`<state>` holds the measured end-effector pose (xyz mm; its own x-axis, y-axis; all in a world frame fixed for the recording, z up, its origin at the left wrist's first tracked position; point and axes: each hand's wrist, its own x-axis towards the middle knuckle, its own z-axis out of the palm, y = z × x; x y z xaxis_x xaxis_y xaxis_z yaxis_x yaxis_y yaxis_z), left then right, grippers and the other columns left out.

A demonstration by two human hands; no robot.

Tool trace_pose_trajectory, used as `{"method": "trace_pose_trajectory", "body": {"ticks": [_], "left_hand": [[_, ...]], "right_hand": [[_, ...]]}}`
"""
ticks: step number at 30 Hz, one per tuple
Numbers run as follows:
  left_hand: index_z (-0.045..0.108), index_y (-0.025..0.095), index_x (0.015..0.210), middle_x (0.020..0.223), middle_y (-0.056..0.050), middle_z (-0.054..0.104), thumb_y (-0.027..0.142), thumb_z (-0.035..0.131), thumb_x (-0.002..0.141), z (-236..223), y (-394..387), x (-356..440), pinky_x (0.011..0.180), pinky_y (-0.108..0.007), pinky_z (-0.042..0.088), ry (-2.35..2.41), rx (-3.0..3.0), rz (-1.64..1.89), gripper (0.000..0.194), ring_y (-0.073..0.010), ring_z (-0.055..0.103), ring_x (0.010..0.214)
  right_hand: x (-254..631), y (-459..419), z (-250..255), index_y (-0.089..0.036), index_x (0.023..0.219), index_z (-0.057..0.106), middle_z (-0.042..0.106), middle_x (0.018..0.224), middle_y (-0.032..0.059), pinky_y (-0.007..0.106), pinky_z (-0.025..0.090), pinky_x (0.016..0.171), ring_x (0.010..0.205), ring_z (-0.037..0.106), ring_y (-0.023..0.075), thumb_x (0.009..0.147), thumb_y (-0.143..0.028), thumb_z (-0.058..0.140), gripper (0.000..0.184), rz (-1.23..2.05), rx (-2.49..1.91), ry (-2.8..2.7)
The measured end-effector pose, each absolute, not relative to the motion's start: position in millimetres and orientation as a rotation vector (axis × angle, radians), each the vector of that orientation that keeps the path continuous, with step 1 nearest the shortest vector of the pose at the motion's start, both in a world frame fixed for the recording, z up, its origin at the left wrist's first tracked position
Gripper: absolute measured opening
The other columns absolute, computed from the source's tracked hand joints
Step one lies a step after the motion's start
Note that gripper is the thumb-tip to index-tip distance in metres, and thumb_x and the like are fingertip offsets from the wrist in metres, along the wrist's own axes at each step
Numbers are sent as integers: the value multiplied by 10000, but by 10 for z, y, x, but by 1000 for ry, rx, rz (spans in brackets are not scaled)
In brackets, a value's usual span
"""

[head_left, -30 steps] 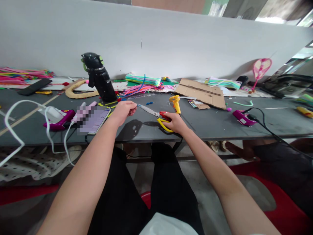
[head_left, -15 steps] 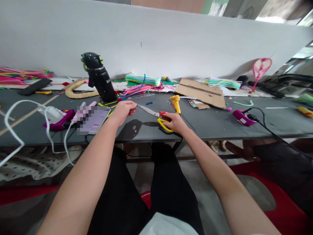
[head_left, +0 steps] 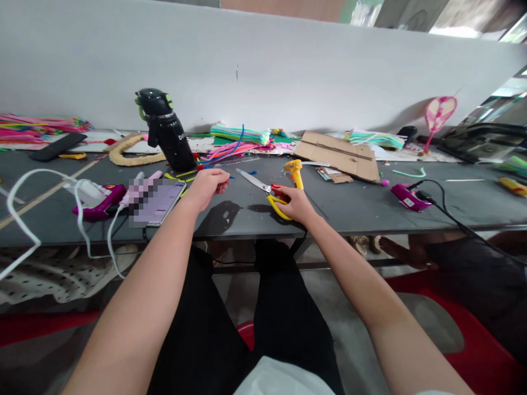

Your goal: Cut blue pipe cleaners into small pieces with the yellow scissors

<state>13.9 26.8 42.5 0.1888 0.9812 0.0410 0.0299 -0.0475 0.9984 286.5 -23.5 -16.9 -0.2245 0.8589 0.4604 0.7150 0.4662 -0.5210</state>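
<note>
My left hand (head_left: 211,188) is closed in a pinch above the grey table. A short tip of a blue pipe cleaner (head_left: 232,177) pokes out from its fingertips; the rest is hidden in the fingers. My right hand (head_left: 297,205) is wrapped round the red and yellow handles of a pair of scissors (head_left: 257,184). The blades look closed together and point left, their tip just short of the blue end. Small blue bits (head_left: 252,173) lie on the table behind the blades. A yellow glue gun (head_left: 295,174) stands just behind my right hand.
A black bottle (head_left: 171,134) and a phone (head_left: 162,204) are on the left, near a purple power strip (head_left: 102,203) with white cables. Cardboard (head_left: 337,153) and pipe cleaner bundles (head_left: 241,133) lie at the back. Another purple strip (head_left: 409,197) sits right.
The scissors have drawn back slightly to the right, so a gap now shows between their tip and the blue pipe cleaner. My left hand has hardly moved.
</note>
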Motion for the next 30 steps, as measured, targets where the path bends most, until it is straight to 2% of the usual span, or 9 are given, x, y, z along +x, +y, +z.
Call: {"method": "trace_pose_trajectory", "body": {"ticks": [4, 30], "left_hand": [[632, 141, 634, 587, -13, 527, 250, 713, 670, 421, 269, 127, 532, -253, 322, 1069, 1372, 1125, 141, -100, 457, 537], [627, 143, 627, 593, -13, 538, 268, 724, 659, 432, 259, 139, 556, -251, 344, 1109, 1414, 1107, 161, -102, 470, 555]], "right_hand": [[2858, -254, -156, -139, 875, 665, 570, 695, 15, 258, 334, 589, 600, 416, 112, 775, -372, 634, 255, 229, -1315, -2010], [2887, -211, -212, -170, 753, 621, 486, 651, -21, 261, 296, 583, 604, 352, 107, 785, -325, 649, 161, 284, -1257, -2091]]}}
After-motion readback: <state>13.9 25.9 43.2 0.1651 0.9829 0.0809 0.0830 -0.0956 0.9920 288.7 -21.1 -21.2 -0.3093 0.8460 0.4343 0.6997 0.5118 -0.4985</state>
